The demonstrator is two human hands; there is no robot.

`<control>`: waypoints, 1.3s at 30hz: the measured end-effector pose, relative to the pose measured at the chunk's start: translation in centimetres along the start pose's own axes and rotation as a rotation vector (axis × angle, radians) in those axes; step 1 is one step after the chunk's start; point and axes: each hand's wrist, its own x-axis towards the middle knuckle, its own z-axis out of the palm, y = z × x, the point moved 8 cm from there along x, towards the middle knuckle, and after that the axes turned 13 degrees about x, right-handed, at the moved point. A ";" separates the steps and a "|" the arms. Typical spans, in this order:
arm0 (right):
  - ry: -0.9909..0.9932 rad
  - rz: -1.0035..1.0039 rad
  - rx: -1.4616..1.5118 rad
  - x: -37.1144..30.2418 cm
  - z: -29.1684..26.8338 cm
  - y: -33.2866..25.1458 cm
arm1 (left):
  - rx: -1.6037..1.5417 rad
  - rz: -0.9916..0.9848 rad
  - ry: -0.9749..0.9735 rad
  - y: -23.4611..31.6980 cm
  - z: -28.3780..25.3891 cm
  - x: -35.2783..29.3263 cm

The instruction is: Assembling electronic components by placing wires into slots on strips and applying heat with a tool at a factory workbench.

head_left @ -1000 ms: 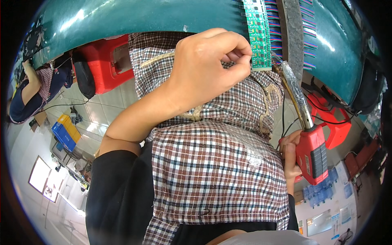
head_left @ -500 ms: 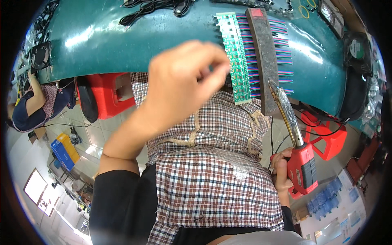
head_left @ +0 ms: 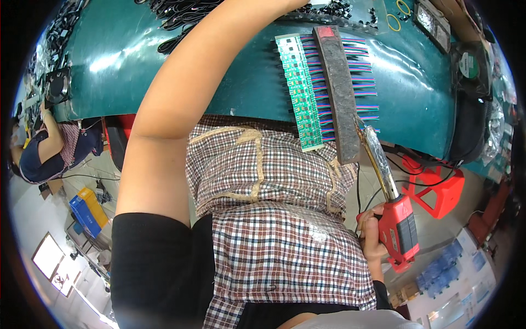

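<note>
My right hand (head_left: pixel 372 236) is wrapped round the handle of a red and black soldering gun (head_left: pixel 400 230). Its long metal barrel points up and left, the tip close to the lower right side of a dark bar (head_left: pixel 341 93). That bar lies across several thin multicoloured wires (head_left: pixel 364 82), whose ends stick out on its right. To its left is a strip of green circuit boards (head_left: pixel 299 96), where the wires meet the boards' right edge. My left forearm (head_left: pixel 203 60) stretches across to the far side of the table; the hand lies past the top edge of the picture.
Black cables (head_left: pixel 178 16) are heaped at the far left, with a tray of small black parts (head_left: pixel 350 12) at the far middle. A black fan (head_left: pixel 470 66) stands at the right end of the green table (head_left: pixel 131 71). Red stools (head_left: pixel 438 192) are below; another person (head_left: pixel 49 142) sits at left.
My left hand has gone from above the near table edge, left of the boards, forward and out of the picture. The view has shifted slightly; my right hand keeps its hold on the soldering gun.
</note>
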 end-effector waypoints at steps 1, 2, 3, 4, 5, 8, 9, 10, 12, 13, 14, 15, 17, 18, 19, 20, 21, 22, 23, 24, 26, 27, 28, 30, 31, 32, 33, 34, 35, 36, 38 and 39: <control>-0.007 0.007 -0.028 0.0 0.0 0.0 | 0.023 0.018 -0.025 0.0 0.4 0.1; -0.016 0.015 -0.057 0.1 0.0 0.1 | 0.019 0.019 -0.031 0.1 0.6 0.1; -0.012 0.017 -0.052 0.2 -0.1 0.2 | 0.086 0.016 -0.052 0.3 0.7 0.3; -0.022 0.001 -0.057 0.3 -0.1 0.2 | 0.151 0.012 -0.074 0.4 0.8 0.4; -0.033 -0.014 -0.064 0.3 -0.2 0.2 | 0.151 0.016 -0.077 0.6 0.7 0.3; -0.050 0.031 -0.083 0.1 -0.5 0.7 | 0.063 0.012 0.005 0.5 -0.9 -0.4; -0.056 0.027 -0.079 0.3 -0.4 0.7 | -0.028 -0.008 0.093 0.0 -1.8 -0.8; -0.049 -0.007 -0.042 0.6 -0.2 0.4 | -0.118 -0.029 0.181 -0.5 -2.8 -1.3; -0.053 -0.042 -0.006 1.0 0.2 -0.2 | -0.241 -0.076 0.204 -1.5 -4.1 -2.9; -0.049 -0.030 0.030 1.2 0.3 -0.4 | -0.373 -0.118 0.227 -2.0 -5.0 -3.9; -0.010 -0.010 0.058 1.1 0.2 -0.1 | -0.394 -0.101 0.223 -1.3 -5.1 -4.2; 0.013 -0.004 0.050 0.9 0.1 0.2 | -0.503 -0.163 0.141 -1.0 -4.9 -4.6; -0.009 -0.013 0.035 0.8 0.0 0.1 | -0.591 -0.235 0.058 -0.8 -5.9 -6.3; -0.017 -0.013 0.037 0.8 0.1 0.0 | -0.691 -0.252 -0.016 -0.7 -6.0 -7.5; -0.010 -0.020 0.062 0.8 0.2 0.0 | -0.795 -0.269 -0.091 -0.6 -5.8 -8.7; 0.000 -0.028 0.086 0.8 0.2 -0.1 | -0.818 -0.244 -0.129 -0.5 -5.6 -9.9; 0.004 -0.025 0.081 0.7 0.2 -0.1 | -0.846 -0.360 -0.309 -0.3 -4.3 -11.1; -0.007 -0.019 0.079 0.8 0.3 -0.2 | -0.881 -0.298 -0.224 -0.3 -3.9 -12.4; -0.016 -0.013 0.077 0.8 0.4 -0.4 | -0.913 -0.234 -0.139 -0.4 -3.3 -14.0; -0.022 -0.013 0.074 0.9 0.5 -0.4 | -0.861 -0.209 -0.171 -0.1 -3.2 -14.9; -0.018 -0.006 0.061 0.9 0.7 -0.5 | -0.998 -0.292 -0.252 0.2 -2.4 -16.5; -0.022 -0.008 0.059 1.0 0.8 -0.5 | -1.081 -0.345 -0.268 0.5 -2.0 -17.3; -0.029 -0.029 0.069 1.1 0.9 -0.7 | -1.081 -0.348 -0.264 0.8 -2.2 -17.7; -0.038 -0.047 0.078 1.0 1.1 -0.9 | -1.290 -0.455 -0.307 1.3 -1.9 -18.8; -0.012 -0.037 0.101 0.9 1.1 -0.9 | -1.292 -0.460 -0.308 1.5 -1.9 -19.2; 0.015 -0.024 0.125 0.8 1.0 -0.8 | -1.264 -0.416 -0.276 1.8 -2.2 -19.5; 0.014 -0.017 0.124 0.9 1.0 -0.8 | -1.237 -0.372 -0.246 2.0 -2.4 -19.6; -0.002 -0.027 0.131 1.0 1.1 -1.0 | -1.194 -0.346 -0.234 2.2 -2.9 -19.7; -0.017 -0.037 0.139 1.1 1.2 -1.2 | -1.201 -0.355 -0.248 2.5 -2.8 -20.1; -0.022 -0.044 0.120 1.2 1.3 -1.3 | -1.182 -0.358 -0.265 2.9 -2.7 -20.6; -0.003 -0.047 0.140 1.1 1.5 -1.6 | -1.226 -0.353 -0.254 3.9 -2.7 -21.3; 0.017 -0.071 0.158 1.3 1.4 -1.8 | -1.229 -0.357 -0.264 4.3 -2.3 -21.6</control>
